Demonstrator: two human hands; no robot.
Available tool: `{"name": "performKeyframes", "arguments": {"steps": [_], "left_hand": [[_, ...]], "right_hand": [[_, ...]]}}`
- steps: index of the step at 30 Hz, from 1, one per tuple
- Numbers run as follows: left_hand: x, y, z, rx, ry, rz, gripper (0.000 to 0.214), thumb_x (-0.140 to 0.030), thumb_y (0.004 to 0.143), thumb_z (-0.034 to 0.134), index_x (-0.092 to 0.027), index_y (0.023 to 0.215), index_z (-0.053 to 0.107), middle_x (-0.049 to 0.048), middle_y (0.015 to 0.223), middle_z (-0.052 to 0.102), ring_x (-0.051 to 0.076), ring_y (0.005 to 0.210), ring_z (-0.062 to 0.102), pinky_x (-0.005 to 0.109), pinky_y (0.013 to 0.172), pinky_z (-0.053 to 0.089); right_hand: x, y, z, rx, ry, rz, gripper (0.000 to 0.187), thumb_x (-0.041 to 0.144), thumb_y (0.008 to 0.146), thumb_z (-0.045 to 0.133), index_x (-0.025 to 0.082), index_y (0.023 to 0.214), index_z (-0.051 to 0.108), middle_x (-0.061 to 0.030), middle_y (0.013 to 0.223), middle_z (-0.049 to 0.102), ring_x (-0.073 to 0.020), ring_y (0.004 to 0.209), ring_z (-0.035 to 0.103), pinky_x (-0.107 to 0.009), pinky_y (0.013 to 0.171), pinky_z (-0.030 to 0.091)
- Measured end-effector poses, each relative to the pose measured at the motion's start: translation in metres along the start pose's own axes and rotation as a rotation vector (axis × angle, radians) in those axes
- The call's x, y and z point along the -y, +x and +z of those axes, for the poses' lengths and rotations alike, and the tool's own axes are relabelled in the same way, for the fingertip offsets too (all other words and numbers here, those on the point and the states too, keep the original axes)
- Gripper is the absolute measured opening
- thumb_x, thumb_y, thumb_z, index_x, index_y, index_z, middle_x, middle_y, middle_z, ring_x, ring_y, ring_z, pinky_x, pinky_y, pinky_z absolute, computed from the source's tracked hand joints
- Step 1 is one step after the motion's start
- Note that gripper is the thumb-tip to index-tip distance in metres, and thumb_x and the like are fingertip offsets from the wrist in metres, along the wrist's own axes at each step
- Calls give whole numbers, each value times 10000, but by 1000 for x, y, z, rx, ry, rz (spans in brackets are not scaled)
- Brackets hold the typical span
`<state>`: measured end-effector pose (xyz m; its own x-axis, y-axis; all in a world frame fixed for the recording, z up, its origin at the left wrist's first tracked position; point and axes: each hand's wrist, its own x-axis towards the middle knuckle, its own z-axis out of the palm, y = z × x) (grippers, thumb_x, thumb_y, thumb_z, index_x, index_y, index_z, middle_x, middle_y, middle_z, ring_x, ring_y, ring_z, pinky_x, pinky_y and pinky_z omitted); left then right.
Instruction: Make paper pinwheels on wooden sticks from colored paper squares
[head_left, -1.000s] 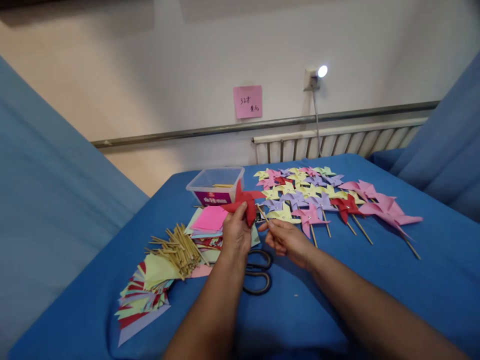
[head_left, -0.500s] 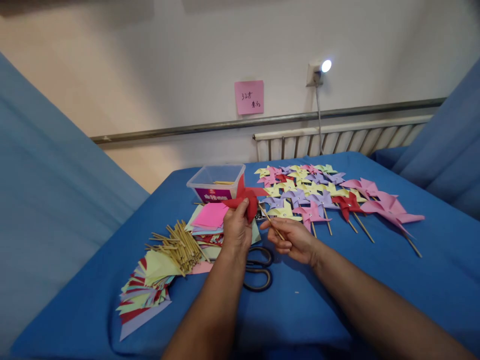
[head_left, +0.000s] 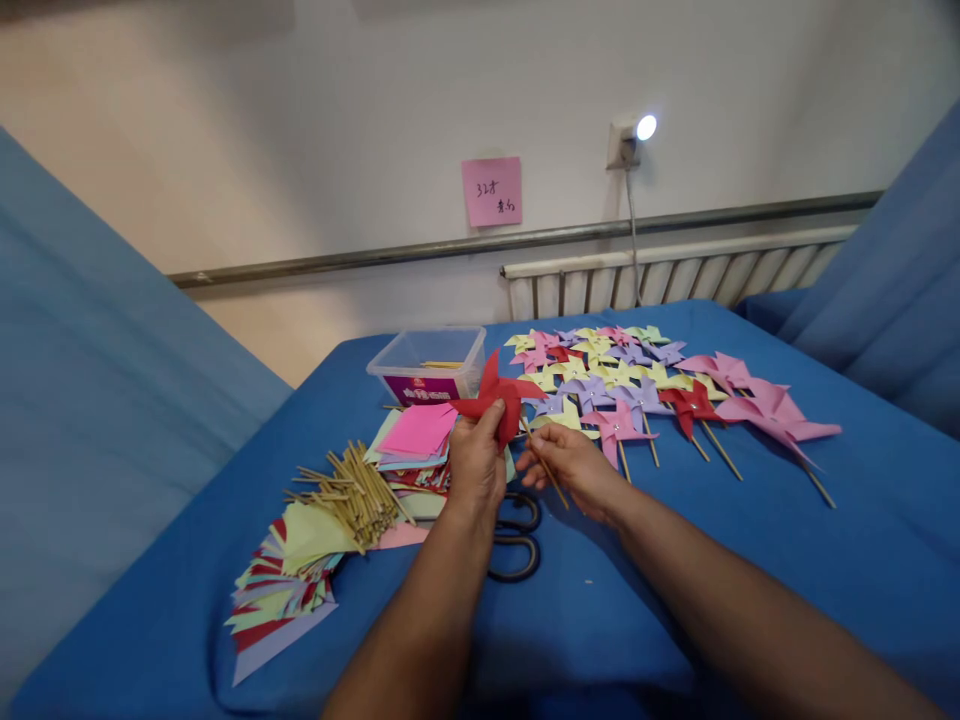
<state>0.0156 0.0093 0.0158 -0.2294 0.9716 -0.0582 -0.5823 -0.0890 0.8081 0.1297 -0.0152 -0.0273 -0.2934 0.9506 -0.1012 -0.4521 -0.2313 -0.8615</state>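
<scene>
My left hand (head_left: pixel 474 463) is closed on a red paper pinwheel (head_left: pixel 493 396), held up above the blue table (head_left: pixel 675 560). Close beside it, my right hand (head_left: pixel 566 466) pinches a thin wooden stick (head_left: pixel 546 463) whose upper end points at the back of the pinwheel. Black scissors (head_left: pixel 516 545) lie on the cloth just under both hands. A stack of coloured paper squares (head_left: pixel 417 438) sits left of my left hand.
Several finished pinwheels (head_left: pixel 622 385) in yellow, purple, pink and red lie across the back right. A pile of wooden sticks (head_left: pixel 355 490) and cut paper triangles (head_left: pixel 285 585) lie at the left. A clear plastic box (head_left: pixel 429 363) stands behind the hands. Blue chair backs flank both sides.
My right hand has slid the stick closer to the red pinwheel. The left hand has kept its hold, and the view shifted slightly.
</scene>
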Motion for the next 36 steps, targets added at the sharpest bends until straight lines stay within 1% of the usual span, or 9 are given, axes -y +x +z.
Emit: {"name": "performKeyframes", "arguments": {"steps": [3,6,9,13,16,19,24,29,36], "left_hand": [[1,0,-1,-15,15,-2,241,-213,560,816,-125,752,700,21,727,711,100,634,621,225,673,480],[2,3,-3,-75,36,24,251,-217,549,807,-124,756,700,31,747,719,117,660,634,241,689,482],[5,5,-6,-103,90,49,250,-214,542,797,-119,752,699,31,723,715,120,633,625,246,669,475],[10,6,-8,-91,188,76,262,-210,518,806,-119,738,695,16,681,700,121,590,610,247,626,468],[11,6,-8,-106,237,122,261,-198,497,810,-122,712,684,5,658,687,119,578,608,242,606,474],[7,10,-9,-164,206,128,258,-198,501,799,-127,709,665,1,645,677,124,577,618,247,611,491],[1,19,-15,-248,170,105,323,-196,505,783,-131,792,650,8,677,688,131,582,631,264,618,507],[7,13,-11,-185,264,160,289,-189,507,786,-131,751,644,-6,653,680,121,566,613,241,589,484],[15,-6,-1,-21,320,157,302,-208,525,804,-136,786,668,27,725,723,147,618,646,256,621,501]], "right_hand": [[4,-2,2,-58,64,-41,387,461,698,801,188,849,573,-9,699,691,-97,484,604,-186,426,405],[10,-5,2,-80,133,-31,360,407,690,816,185,866,593,27,658,645,-65,444,545,-158,376,345],[16,-8,2,-97,187,-16,347,377,690,821,185,892,614,29,676,638,-58,448,530,-151,361,329],[19,-10,4,-118,240,-58,333,331,645,853,180,850,640,14,749,647,-75,540,573,-161,399,382],[19,-11,4,-155,234,-87,321,333,626,861,182,818,653,19,722,625,-92,594,586,-179,452,421],[18,-10,1,-171,184,-82,305,370,646,846,172,798,672,15,684,604,-89,587,551,-187,467,399],[16,-6,-4,-259,150,-116,308,394,638,849,175,792,696,19,664,594,-78,583,507,-193,516,379],[16,-8,1,-224,128,-177,286,401,660,840,185,781,697,16,694,625,-80,593,484,-216,539,353],[11,-6,4,-197,123,-138,328,422,635,848,166,754,680,9,663,618,-66,517,429,-210,458,264]]}}
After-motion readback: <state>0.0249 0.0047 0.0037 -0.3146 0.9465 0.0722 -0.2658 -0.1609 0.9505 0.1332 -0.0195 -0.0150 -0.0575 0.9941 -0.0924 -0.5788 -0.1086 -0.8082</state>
